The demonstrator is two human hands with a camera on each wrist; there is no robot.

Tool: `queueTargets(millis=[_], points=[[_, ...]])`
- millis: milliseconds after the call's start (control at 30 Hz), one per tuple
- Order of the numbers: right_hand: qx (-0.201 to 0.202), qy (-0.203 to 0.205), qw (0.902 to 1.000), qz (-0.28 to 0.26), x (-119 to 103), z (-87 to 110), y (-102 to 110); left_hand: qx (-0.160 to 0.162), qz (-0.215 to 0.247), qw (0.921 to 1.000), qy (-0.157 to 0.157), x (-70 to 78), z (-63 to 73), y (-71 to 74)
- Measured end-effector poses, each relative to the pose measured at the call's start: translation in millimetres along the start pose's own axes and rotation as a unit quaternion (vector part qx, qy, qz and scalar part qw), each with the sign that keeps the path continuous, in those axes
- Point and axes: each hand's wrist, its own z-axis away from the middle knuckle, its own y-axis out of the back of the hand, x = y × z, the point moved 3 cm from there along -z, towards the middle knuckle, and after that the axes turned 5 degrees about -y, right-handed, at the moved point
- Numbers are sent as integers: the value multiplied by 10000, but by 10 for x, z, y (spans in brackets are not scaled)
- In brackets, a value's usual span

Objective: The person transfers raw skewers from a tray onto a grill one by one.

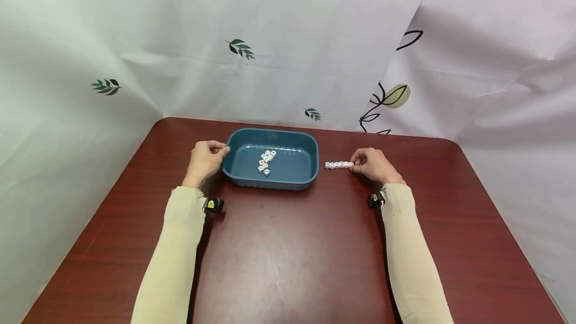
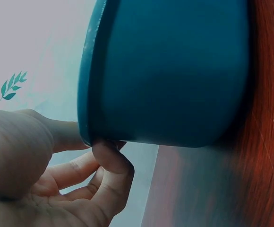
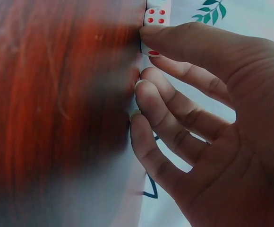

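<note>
A dark teal rectangular basin (image 1: 270, 183) stands on the table, its outer wall (image 2: 175, 71) filling much of the left wrist view. My left hand (image 1: 203, 162) pinches its left rim between thumb and fingers. Several white dice (image 1: 267, 156) lie loosely together inside the basin. To the right of it, a straight row of white dice (image 1: 336, 165) runs along the table. With thumb and index finger, my right hand (image 1: 372, 164) pinches the die (image 3: 156, 18) at the row's right end; red pips show on it. The other right fingers bend near the tabletop.
The reddish-brown wooden table (image 1: 270, 254) extends toward me and to both sides. Behind it hangs a white cloth (image 1: 288, 64) with leaf prints, meeting the table's back edge. A small black camera (image 1: 215, 205) sits on my left wrist and another black camera (image 1: 375, 199) on my right.
</note>
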Motion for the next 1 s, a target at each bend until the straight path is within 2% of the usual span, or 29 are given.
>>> queueTargets(millis=[267,500,700,800,1000], points=[[-5,77,10000,-42,-11,2,-62,-51,-33,10000,21,-20,25,14],[39,193,9998,-40,-23,25,42,9,50,10000,34,-7,-11,-13],[112,439,9990,-56,-267,58,163,131,133,9998,104,31,9,-7],[193,550,9983,-71,-422,104,198,53,190,9997,114,39,6,-63],[186,1014,9940,-376,-806,23,122,107,141,9998,116,30,27,-27]])
